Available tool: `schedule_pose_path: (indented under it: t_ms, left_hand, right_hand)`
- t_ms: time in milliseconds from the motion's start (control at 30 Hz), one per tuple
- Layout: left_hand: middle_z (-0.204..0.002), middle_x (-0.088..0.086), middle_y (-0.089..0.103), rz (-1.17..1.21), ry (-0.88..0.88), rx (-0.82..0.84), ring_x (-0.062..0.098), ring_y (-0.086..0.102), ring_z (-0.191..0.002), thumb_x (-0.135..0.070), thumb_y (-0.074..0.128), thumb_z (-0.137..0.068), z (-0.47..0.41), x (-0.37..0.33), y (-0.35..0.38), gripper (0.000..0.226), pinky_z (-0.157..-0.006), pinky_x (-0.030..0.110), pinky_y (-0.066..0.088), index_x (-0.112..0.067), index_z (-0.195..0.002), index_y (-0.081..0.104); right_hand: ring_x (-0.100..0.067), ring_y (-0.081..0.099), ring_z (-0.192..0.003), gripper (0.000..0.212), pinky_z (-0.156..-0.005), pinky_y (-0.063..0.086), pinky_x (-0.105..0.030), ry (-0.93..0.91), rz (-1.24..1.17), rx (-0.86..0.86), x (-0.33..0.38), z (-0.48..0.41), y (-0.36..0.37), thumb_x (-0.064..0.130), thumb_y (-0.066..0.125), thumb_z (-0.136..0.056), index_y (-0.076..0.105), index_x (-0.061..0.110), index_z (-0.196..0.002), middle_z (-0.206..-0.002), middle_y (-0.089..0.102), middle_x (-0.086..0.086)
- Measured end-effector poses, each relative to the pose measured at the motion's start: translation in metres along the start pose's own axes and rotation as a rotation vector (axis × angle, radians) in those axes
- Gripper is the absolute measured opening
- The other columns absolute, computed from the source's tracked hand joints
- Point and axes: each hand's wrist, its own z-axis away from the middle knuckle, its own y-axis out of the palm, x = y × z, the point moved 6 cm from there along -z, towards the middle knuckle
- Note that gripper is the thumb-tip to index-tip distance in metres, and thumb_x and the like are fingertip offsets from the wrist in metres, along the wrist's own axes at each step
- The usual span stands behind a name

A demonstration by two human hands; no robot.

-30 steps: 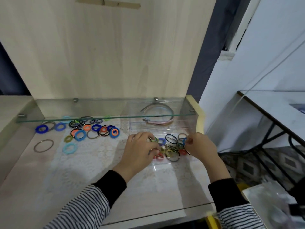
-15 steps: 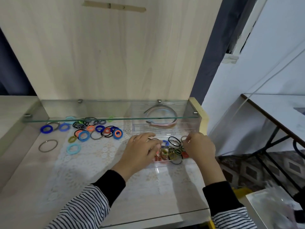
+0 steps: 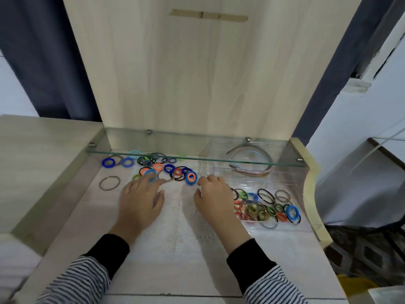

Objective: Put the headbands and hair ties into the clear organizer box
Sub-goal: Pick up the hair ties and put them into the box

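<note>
The left hand [image 3: 142,200] lies flat over the table [image 3: 175,255], in the middle of the frame. Its fingers are spread and fairly straight, and the tips reach the loose hair ties [image 3: 168,170] just above it. The right hand [image 3: 215,200] is beside it, a little apart. Its fingers are bent loosely and nothing shows in them.

The loose hair ties sit in a heap at the middle left, partly under a glass shelf [image 3: 197,159]. They are small rings: blue, orange, black, green. One fat tie [image 3: 191,177] is orange inside and blue outside. A thin grey ring [image 3: 109,183] lies alone to the left.

The clear box [image 3: 252,181] is at the right of the frame. Its near part is full of more hair ties [image 3: 265,208], with a bright blue one [image 3: 292,212] at the right edge. Its far part, under the glass shelf, holds curved headbands [image 3: 252,171], grey and pink.
</note>
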Motion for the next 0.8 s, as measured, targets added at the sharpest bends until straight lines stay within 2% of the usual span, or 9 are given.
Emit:
schedule_pose_path:
  t_ms: [67,133,200,400,600,700,800]
  left_hand:
    - [-0.122,0.002,0.062,-0.009,0.005,-0.047,0.023,0.061,-0.109,-0.038,0.044,-0.083,0.002,0.014,-0.005,0.039,-0.089,0.039,0.041,-0.028,-0.114,0.066]
    - [-0.118,0.001,0.064,-0.011,0.025,-0.101,0.023,0.063,-0.105,-0.036,0.050,-0.082,0.006,0.029,-0.010,0.037,-0.085,0.038,0.042,-0.025,-0.113,0.066]
    - [-0.115,0.000,0.065,-0.016,0.046,-0.147,0.023,0.065,-0.100,-0.036,0.054,-0.081,0.009,0.042,-0.012,0.035,-0.080,0.037,0.043,-0.024,-0.112,0.067]
    - [-0.103,-0.003,0.067,0.047,0.011,-0.218,0.023,0.065,-0.086,-0.029,0.056,-0.071,0.016,0.054,-0.020,0.030,-0.069,0.034,0.041,-0.025,-0.099,0.067]
    - [-0.095,-0.004,0.065,0.103,-0.010,-0.197,0.024,0.063,-0.080,-0.029,0.055,-0.068,0.016,0.062,-0.016,0.024,-0.065,0.034,0.044,-0.024,-0.088,0.068]
    - [-0.095,-0.006,0.065,0.111,-0.021,-0.180,0.021,0.063,-0.080,-0.031,0.056,-0.069,0.016,0.063,-0.014,0.022,-0.066,0.034,0.044,-0.025,-0.085,0.068]
    - [-0.094,-0.008,0.065,0.132,-0.039,-0.157,0.020,0.063,-0.081,-0.033,0.056,-0.071,0.015,0.063,-0.012,0.019,-0.067,0.034,0.044,-0.026,-0.085,0.067]
  right_hand:
    - [-0.034,0.056,-0.099,0.028,-0.075,0.047,-0.039,-0.042,-0.006,0.042,0.017,-0.003,0.014,0.016,0.055,-0.084,0.061,0.007,-0.110,-0.104,0.062,-0.013]
    - [-0.033,0.050,-0.110,0.034,-0.083,0.045,-0.040,-0.074,-0.010,0.147,0.030,-0.008,0.033,0.015,0.049,-0.089,0.055,0.010,-0.122,-0.119,0.055,-0.013]
    - [-0.033,0.045,-0.117,0.040,-0.087,0.043,-0.040,-0.082,-0.012,0.218,0.037,-0.013,0.046,0.012,0.046,-0.090,0.051,0.014,-0.130,-0.126,0.050,-0.014]
    - [-0.035,0.044,-0.117,0.048,-0.090,0.041,-0.042,-0.117,0.009,0.151,0.050,-0.035,0.058,0.011,0.046,-0.089,0.049,0.025,-0.135,-0.128,0.046,-0.015]
    - [-0.033,0.040,-0.117,0.036,-0.094,0.037,-0.044,-0.204,0.153,0.181,0.057,-0.048,0.064,0.014,0.049,-0.091,0.057,0.024,-0.125,-0.124,0.043,-0.011]
    - [-0.034,0.044,-0.109,0.031,-0.088,0.039,-0.045,-0.250,0.158,0.130,0.060,-0.047,0.060,0.011,0.055,-0.087,0.062,0.022,-0.115,-0.116,0.048,-0.011]
    - [-0.033,0.054,-0.095,0.018,-0.075,0.044,-0.041,-0.250,0.168,0.072,0.064,-0.041,0.054,0.014,0.068,-0.077,0.069,0.022,-0.093,-0.098,0.057,-0.009]
